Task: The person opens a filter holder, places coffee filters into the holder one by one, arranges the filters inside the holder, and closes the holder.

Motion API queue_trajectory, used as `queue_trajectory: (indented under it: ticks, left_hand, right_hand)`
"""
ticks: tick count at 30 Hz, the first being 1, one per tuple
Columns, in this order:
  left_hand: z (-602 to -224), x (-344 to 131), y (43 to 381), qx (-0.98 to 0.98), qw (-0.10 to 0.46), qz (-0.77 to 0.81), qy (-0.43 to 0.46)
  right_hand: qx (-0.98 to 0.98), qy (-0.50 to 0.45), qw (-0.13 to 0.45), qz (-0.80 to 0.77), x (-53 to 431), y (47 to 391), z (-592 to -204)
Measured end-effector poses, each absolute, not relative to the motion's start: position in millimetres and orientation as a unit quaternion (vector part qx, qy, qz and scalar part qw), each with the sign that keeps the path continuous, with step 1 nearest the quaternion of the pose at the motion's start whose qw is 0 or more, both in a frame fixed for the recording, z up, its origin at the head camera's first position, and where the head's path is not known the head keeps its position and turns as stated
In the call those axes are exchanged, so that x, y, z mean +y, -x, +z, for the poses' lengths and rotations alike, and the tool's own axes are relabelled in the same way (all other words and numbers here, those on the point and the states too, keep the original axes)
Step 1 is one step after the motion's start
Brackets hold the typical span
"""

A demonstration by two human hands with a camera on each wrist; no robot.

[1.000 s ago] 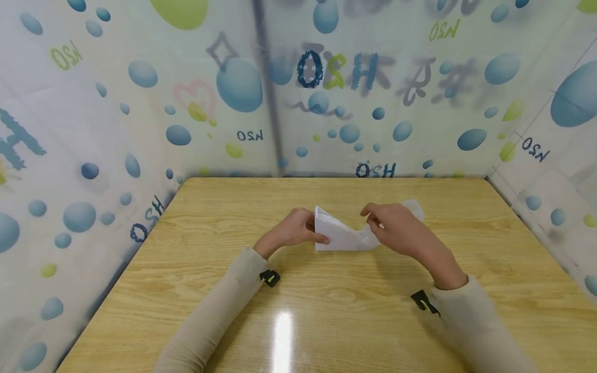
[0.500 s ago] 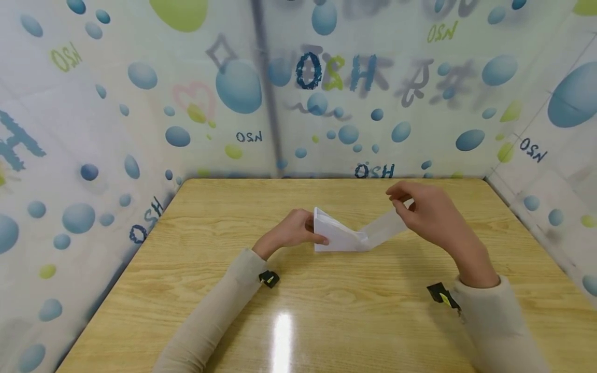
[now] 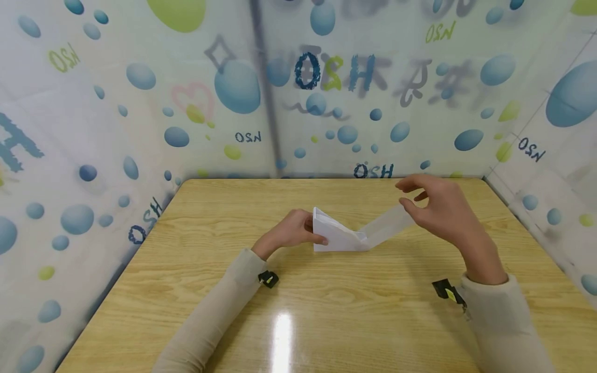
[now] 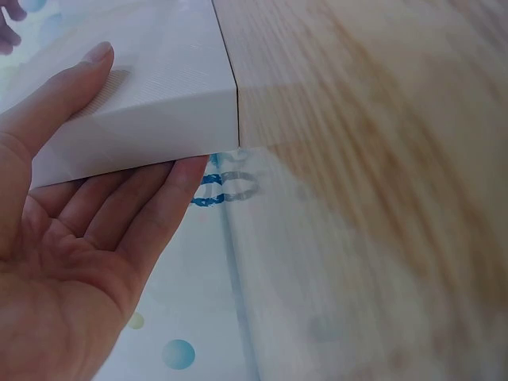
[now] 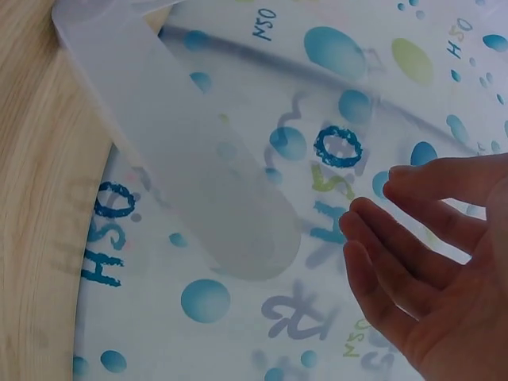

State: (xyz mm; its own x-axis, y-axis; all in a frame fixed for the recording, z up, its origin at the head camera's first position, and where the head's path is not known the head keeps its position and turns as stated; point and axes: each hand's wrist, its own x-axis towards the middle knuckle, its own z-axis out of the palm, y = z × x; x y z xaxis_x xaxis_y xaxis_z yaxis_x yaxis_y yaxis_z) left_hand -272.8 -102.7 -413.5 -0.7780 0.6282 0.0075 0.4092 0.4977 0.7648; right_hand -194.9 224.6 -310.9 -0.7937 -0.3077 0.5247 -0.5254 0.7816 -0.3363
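Note:
A white box (image 3: 333, 235) with a finely textured face stands on the wooden table. My left hand (image 3: 294, 228) grips its left end, thumb on the near face and fingers behind. In the left wrist view the box (image 4: 159, 95) lies between thumb and fingers. From the box's right end a frosted translucent strip (image 3: 387, 225) slants up and away to the right. The right wrist view shows the strip's (image 5: 198, 175) rounded free end. My right hand (image 3: 438, 207) hovers beside that end with fingers loosely bent, and a gap separates its fingertips from the strip in the right wrist view.
The wooden table (image 3: 326, 311) runs back to a pale wall sheet (image 3: 396, 31) printed with blue and green drops. A bright light reflection lies on the front of the table. Small black clips (image 3: 268, 278) hang at both sleeve cuffs.
My right hand has moved right and upward from the strip, and the strip, curled up beside the box before, now stretches out straighter. The left hand and box stay in place.

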Motion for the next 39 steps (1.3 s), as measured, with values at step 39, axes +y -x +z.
queue_trajectory:
  ticks: [39]
  left_hand:
    - [-416,-105,274,0.843,0.134,0.411,-0.319]
  right_hand:
    - [-0.922,-0.220,-0.080,0.308,281,228,-342]
